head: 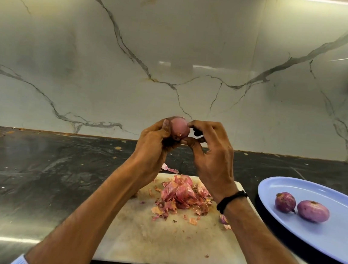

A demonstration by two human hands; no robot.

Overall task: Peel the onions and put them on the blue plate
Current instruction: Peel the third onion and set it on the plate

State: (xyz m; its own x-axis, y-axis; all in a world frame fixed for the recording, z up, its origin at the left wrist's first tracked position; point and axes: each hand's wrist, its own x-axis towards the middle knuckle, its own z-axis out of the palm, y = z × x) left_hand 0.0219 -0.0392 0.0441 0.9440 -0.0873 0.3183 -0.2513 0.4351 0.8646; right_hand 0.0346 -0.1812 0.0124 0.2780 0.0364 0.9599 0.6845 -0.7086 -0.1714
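Holding the onion (179, 128) up in front of the marble wall (134, 59), well above the table (40, 169), the person is working it between both hands, probably so that the remaining skin is facing the eyes and fingers. The left hand (155, 145) is cradling it from the left and from below, its grip clamped round the bulb so that it is not rolling while skin is being pulled. The right hand (212, 157) is meeting it from the right. Its index fingertip and thumb are pinching at the onion's right side and underside, and the other fingers are spreading loosely away. Whether a shred of skin is lying between them is too small to tell. The exposed face is looking smooth and pink, with a small scrap clinging near the bottom, so I am judging this peel to be nearly finished.

Directly beneath the hands, the cutting board (175, 244) is catching a pile of skins (182, 193), which is likely why the work is happening over it. Just right of the board, the blue plate (332, 241) is carrying 2 peeled onions (313, 211) side by side. It is sitting within easy reach of the right hand for the next drop.
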